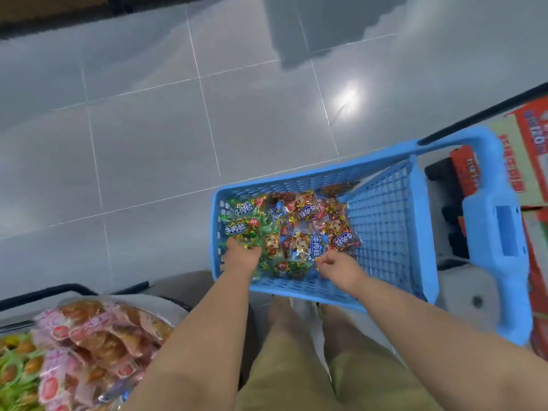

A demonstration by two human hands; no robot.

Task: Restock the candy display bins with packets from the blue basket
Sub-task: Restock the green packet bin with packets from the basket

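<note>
Both hands (240,256) reach packets (296,232) (mixed colours) in blue basket (385,218).

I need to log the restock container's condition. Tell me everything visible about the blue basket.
The blue basket looks like moulded plastic with lattice walls and floor and a solid rim. A thick blue handle arches over its right side. It sits low, over the grey tiled floor. Colourful candy packets cover the left part of its floor; the right is bare. The left hand and right hand reach in among the packets.
</note>
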